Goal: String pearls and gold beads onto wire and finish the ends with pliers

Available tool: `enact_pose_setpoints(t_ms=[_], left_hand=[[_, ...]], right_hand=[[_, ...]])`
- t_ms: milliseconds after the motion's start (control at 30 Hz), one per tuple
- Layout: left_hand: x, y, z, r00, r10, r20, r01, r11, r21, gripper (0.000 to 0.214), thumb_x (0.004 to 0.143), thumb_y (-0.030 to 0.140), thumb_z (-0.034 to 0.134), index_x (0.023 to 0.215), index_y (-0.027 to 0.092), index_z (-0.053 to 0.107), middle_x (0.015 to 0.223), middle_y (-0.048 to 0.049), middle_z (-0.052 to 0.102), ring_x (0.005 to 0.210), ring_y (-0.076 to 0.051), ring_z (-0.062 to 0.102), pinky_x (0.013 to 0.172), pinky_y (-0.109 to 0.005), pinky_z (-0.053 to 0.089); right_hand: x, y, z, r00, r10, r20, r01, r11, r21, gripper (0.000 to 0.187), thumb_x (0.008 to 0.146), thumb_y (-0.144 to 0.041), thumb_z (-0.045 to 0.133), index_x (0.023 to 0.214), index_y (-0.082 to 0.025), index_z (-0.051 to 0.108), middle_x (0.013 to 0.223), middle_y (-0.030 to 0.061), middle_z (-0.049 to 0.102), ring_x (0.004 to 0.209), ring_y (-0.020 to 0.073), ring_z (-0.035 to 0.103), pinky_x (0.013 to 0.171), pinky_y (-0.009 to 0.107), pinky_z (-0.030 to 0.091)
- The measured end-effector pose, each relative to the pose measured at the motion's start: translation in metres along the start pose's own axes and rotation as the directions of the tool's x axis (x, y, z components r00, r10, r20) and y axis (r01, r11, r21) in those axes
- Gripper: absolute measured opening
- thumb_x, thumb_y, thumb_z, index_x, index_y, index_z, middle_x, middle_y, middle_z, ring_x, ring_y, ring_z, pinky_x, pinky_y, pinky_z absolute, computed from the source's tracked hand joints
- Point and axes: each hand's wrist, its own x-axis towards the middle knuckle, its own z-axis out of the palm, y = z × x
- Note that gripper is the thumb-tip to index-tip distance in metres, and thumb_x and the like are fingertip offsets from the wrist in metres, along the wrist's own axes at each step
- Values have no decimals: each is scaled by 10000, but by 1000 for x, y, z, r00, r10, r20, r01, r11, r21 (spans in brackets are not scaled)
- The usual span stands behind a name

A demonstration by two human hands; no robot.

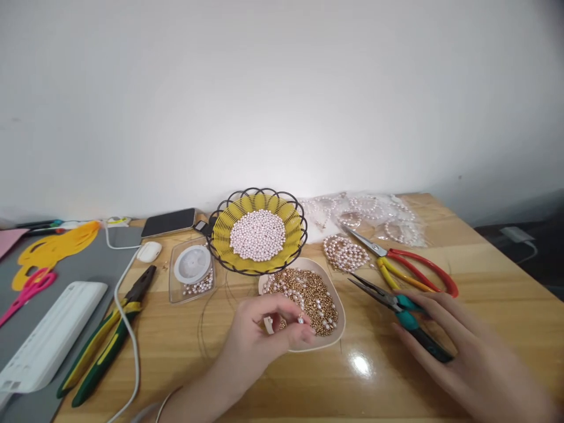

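My left hand (268,329) pinches a small pearly bead (301,320) between thumb and forefinger, above the near side of a pale dish (339,329). Gold and pearl beads (315,299) fill that dish, some seemingly strung. On the right, my right hand (467,346) has its fingers and thumb around the teal-and-black handles of needle-nose pliers (405,314). Their slim jaws point left toward the dish. Just beyond it stands a yellow basket (220,235) with a black looped rim, holding a heap of pale pearl beads (258,235).
Scissors (396,258) with red and yellow handles lie behind the pliers, by a beaded coil (346,252) and bagged strands (383,214). Leftward are a clear box (174,288) with a spool, green-yellow pliers (110,335), a phone (170,223), a white cable (132,335) and a power strip (53,335).
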Motion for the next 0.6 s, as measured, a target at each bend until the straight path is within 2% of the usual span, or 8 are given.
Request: enact_pose_setpoints(t_ms=[233, 333, 433, 500, 533, 600], left_hand=[[10, -1, -2, 996, 86, 11, -86, 996, -12, 69, 766, 246, 852, 764, 199, 802, 752, -49, 771, 633, -151, 600, 606, -241, 451], [12, -1, -4, 992, 124, 11, -124, 992, 4, 108, 788, 281, 852, 772, 187, 802, 750, -50, 740, 659, -159, 597, 638, -255, 457], [12, -1, -5, 987, 158, 14, -158, 987, 28, 167, 805, 326, 857, 763, 176, 797, 725, -47, 708, 655, -162, 592, 637, -259, 454], [12, 0, -5, 983, 181, 16, -181, 983, 41, 189, 805, 342, 863, 759, 172, 794, 706, -42, 690, 652, -162, 589, 639, -259, 452], [11, 0, -5, 981, 191, 18, -191, 980, 46, 199, 806, 351, 863, 757, 171, 792, 705, -41, 687, 652, -163, 589, 641, -260, 454], [10, 0, -4, 978, 207, 26, -208, 977, 51, 224, 816, 374, 857, 756, 170, 788, 717, -46, 693, 658, -166, 593, 645, -261, 463]], right_hand=[[-22, -11, 20, 991, 99, -94, -98, 995, 9, 415, 995, -476, 507, 1233, -176, 666, 1087, 179, 706, 899, 383, 665, 787, 571, 554], [-23, -18, 23, 980, 150, -132, -147, 989, 35, 427, 988, -519, 524, 1247, -212, 668, 1095, 160, 706, 912, 385, 657, 771, 574, 531], [-18, -24, 18, 963, 198, -184, -187, 979, 75, 386, 983, -527, 532, 1188, -239, 687, 1101, 172, 730, 924, 437, 652, 773, 658, 474], [-10, -31, 12, 950, 217, -224, -190, 972, 136, 316, 991, -467, 545, 1165, -245, 687, 1129, 184, 736, 977, 463, 643, 812, 712, 441], [-5, -36, 9, 948, 217, -235, -176, 967, 183, 279, 996, -426, 551, 1173, -252, 679, 1146, 179, 736, 1018, 460, 642, 845, 717, 440], [7, -51, 3, 959, 186, -212, -114, 943, 311, 237, 1014, -344, 541, 1218, -285, 647, 1164, 134, 740, 1085, 393, 667, 919, 643, 488]])
